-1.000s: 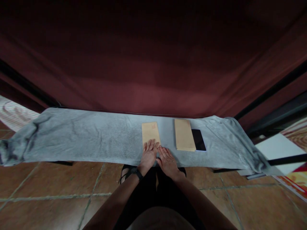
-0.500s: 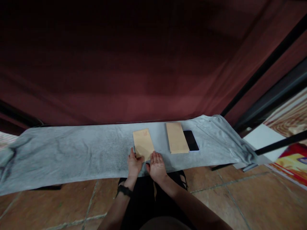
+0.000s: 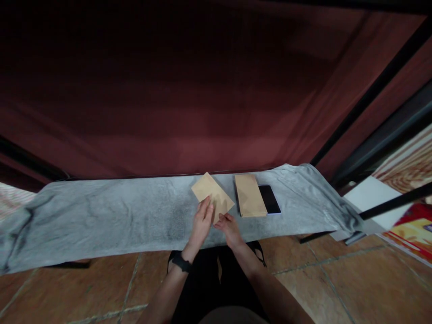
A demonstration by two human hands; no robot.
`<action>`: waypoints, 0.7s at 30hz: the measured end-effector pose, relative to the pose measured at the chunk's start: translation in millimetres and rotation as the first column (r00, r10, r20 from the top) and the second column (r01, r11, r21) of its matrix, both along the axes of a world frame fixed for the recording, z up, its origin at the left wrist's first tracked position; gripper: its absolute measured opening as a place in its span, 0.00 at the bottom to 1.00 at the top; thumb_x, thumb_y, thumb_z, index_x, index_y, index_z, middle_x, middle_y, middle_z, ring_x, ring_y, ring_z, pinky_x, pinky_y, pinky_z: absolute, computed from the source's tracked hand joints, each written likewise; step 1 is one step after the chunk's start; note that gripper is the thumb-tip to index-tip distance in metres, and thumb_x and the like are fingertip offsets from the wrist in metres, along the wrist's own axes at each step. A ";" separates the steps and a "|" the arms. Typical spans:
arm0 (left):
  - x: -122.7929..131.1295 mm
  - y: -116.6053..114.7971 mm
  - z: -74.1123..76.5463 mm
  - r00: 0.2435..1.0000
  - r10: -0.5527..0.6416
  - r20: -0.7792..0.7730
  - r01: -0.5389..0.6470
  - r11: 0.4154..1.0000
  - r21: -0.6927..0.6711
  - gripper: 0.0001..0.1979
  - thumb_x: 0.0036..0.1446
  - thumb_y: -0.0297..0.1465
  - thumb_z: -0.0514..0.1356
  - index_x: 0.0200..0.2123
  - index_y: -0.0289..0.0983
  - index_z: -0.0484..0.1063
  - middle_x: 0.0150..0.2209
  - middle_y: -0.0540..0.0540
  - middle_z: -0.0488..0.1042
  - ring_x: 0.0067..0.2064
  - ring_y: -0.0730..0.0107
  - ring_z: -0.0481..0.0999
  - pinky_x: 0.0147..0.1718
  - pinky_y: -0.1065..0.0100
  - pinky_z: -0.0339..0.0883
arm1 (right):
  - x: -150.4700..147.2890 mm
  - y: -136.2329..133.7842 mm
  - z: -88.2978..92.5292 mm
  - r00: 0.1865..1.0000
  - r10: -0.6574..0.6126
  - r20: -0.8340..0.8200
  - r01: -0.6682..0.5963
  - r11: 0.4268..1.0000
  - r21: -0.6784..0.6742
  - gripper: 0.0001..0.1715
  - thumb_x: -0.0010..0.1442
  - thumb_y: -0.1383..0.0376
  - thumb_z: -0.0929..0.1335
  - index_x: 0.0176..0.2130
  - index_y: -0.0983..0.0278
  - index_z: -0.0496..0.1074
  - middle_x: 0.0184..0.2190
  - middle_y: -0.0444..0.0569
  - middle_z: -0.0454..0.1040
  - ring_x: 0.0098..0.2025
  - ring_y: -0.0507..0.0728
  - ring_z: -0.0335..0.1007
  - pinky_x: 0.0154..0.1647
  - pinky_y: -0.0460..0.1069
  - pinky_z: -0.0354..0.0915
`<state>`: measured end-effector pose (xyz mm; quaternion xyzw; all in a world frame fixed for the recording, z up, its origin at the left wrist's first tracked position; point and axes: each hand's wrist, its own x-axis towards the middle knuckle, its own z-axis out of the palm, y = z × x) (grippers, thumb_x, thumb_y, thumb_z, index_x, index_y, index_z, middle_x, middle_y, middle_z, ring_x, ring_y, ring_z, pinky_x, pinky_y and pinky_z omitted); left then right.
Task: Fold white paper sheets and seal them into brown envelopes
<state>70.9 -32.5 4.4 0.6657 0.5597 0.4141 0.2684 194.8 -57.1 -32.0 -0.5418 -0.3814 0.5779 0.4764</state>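
Note:
A brown paper envelope (image 3: 211, 189) is tilted in front of me, its plain face up and its far corner pointing away. My left hand (image 3: 201, 221) grips its near left edge, fingers lying along the paper. At the near right corner, my right hand (image 3: 230, 229) pinches the envelope between thumb and fingers. To the right lies a stack of similar brown envelopes (image 3: 250, 195), partly covering a dark-screened tablet or phone (image 3: 270, 199).
A grey cloth (image 3: 135, 211) covers the long narrow bench under these things. Behind it hangs a dark red curtain-like surface (image 3: 189, 126). Black metal bars (image 3: 354, 103) slant at the right, near a white board (image 3: 373, 198) and a red and yellow printed item (image 3: 413, 229).
The envelope has been turned over and rotated; its red-printed face no longer shows. My right hand has gone from flat and spread to a pinch, and my left hand has shifted right onto the paper.

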 end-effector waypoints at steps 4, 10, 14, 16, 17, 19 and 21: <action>1.4 9.4 -33.5 0.905 -0.176 -0.387 0.194 0.981 0.008 0.26 0.72 0.41 0.44 0.67 0.39 0.60 0.69 0.39 0.61 0.71 0.55 0.56 0.67 0.46 0.53 | 2.8 -11.2 -7.7 0.985 -0.037 -0.168 0.015 0.992 -0.129 0.20 0.55 0.48 0.70 0.29 0.60 0.64 0.22 0.44 0.71 0.28 0.58 0.75 0.40 0.58 0.76; 2.3 25.9 -72.2 0.745 -0.240 -0.622 0.271 0.961 -0.045 0.26 0.70 0.42 0.46 0.68 0.45 0.59 0.71 0.44 0.57 0.73 0.53 0.49 0.68 0.43 0.45 | 8.3 -20.0 -10.5 0.951 -0.059 -0.303 -0.035 0.954 -0.297 0.23 0.49 0.49 0.75 0.34 0.63 0.71 0.27 0.49 0.77 0.36 0.63 0.80 0.41 0.58 0.75; -3.5 51.5 -68.7 0.725 -0.247 -0.643 0.280 0.959 -0.052 0.27 0.70 0.42 0.45 0.68 0.45 0.59 0.71 0.45 0.56 0.73 0.54 0.50 0.69 0.44 0.44 | 12.6 -17.1 -10.1 0.955 -0.070 -0.288 -0.033 0.941 -0.336 0.20 0.47 0.53 0.77 0.31 0.62 0.70 0.24 0.45 0.76 0.35 0.63 0.81 0.38 0.56 0.76; -7.9 67.3 -66.9 0.743 -0.212 -0.635 0.258 0.966 -0.021 0.27 0.69 0.42 0.46 0.69 0.45 0.58 0.71 0.44 0.58 0.73 0.55 0.50 0.69 0.45 0.43 | 13.2 -16.1 -9.9 0.958 -0.064 -0.279 -0.037 0.940 -0.340 0.18 0.48 0.54 0.76 0.31 0.62 0.70 0.24 0.45 0.76 0.34 0.61 0.81 0.37 0.54 0.76; -9.8 75.0 -66.4 0.753 -0.188 -0.630 0.237 0.972 -0.007 0.27 0.69 0.41 0.46 0.69 0.44 0.58 0.70 0.44 0.59 0.73 0.55 0.50 0.69 0.45 0.43 | 13.2 -15.6 -9.8 0.960 -0.060 -0.272 -0.039 0.938 -0.345 0.17 0.49 0.54 0.76 0.31 0.63 0.71 0.24 0.45 0.76 0.33 0.60 0.81 0.36 0.53 0.76; -11.8 89.2 -66.0 0.769 -0.145 -0.623 0.190 0.982 0.005 0.28 0.69 0.40 0.46 0.69 0.43 0.58 0.70 0.43 0.60 0.73 0.55 0.49 0.69 0.45 0.41 | 12.9 -14.4 -9.7 0.965 -0.051 -0.256 -0.046 0.932 -0.360 0.15 0.52 0.56 0.74 0.30 0.64 0.71 0.23 0.46 0.77 0.30 0.59 0.80 0.33 0.51 0.75; -11.3 99.8 -65.4 0.778 -0.115 -0.618 0.153 0.988 0.008 0.28 0.69 0.40 0.45 0.69 0.42 0.58 0.69 0.42 0.60 0.73 0.54 0.48 0.69 0.44 0.40 | 12.6 -13.0 -9.6 0.970 -0.039 -0.242 -0.058 0.923 -0.380 0.14 0.54 0.57 0.73 0.29 0.64 0.71 0.22 0.47 0.77 0.27 0.57 0.79 0.31 0.50 0.75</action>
